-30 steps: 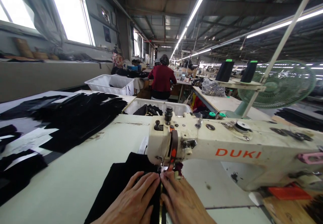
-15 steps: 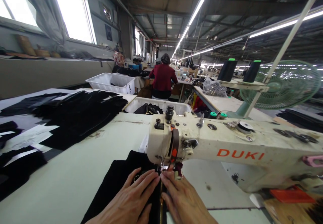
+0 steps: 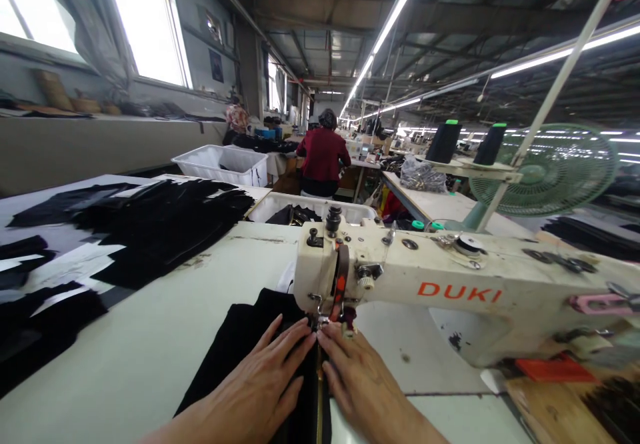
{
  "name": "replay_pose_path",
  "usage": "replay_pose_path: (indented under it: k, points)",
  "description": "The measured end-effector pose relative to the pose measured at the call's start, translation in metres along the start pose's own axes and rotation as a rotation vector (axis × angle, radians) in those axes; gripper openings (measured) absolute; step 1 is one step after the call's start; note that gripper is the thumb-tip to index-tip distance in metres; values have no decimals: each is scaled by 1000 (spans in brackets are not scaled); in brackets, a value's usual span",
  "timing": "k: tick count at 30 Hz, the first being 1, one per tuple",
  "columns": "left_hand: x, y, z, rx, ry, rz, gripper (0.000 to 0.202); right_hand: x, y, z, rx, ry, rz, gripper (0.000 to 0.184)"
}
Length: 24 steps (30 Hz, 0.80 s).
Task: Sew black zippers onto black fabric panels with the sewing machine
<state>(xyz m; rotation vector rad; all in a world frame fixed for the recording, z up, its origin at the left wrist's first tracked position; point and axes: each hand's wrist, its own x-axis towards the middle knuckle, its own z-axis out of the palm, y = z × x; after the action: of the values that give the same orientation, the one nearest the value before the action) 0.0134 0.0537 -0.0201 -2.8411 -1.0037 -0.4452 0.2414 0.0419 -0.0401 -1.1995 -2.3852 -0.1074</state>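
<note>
A cream sewing machine (image 3: 450, 291) marked DUKI stands on the pale table (image 3: 150, 337). Black fabric (image 3: 240, 344) with a gold zipper strip (image 3: 319, 397) lies under its needle. My left hand (image 3: 265, 381) lies flat on the fabric left of the zipper, fingers stretched toward the needle. My right hand (image 3: 357, 381) presses flat on the right side of the zipper, its fingertips just in front of the presser foot (image 3: 325, 321). The two hands' fingertips nearly touch.
Piles of black cut pieces (image 3: 150, 224) cover the table's left. White bins (image 3: 220, 164) stand beyond it. A person in a red top (image 3: 323, 157) sits with their back to me. Thread cones (image 3: 443, 141) and a green fan (image 3: 550, 171) are at the right.
The view has shifted slightly; both hands stay flat beside the zipper and have slid a little toward the needle with the fabric.
</note>
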Motion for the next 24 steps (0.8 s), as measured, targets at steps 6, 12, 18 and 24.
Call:
replay_pose_path:
  k: [6,12,18,24]
  points:
    - [-42,48,-16,32,46,96,63,-52,-32,-15,18,-13,-62,59]
    - [-82,65,-11,-212,90,17,55,-90,-73,-5,-98,138,-227,44]
    - [-68,37,-66,-828,95,-633,43,-66,-63,-48,665,169,270,26]
    - [-54,39,-86,-796,112,-574,44,-37,-8,-108,715,137,356,30]
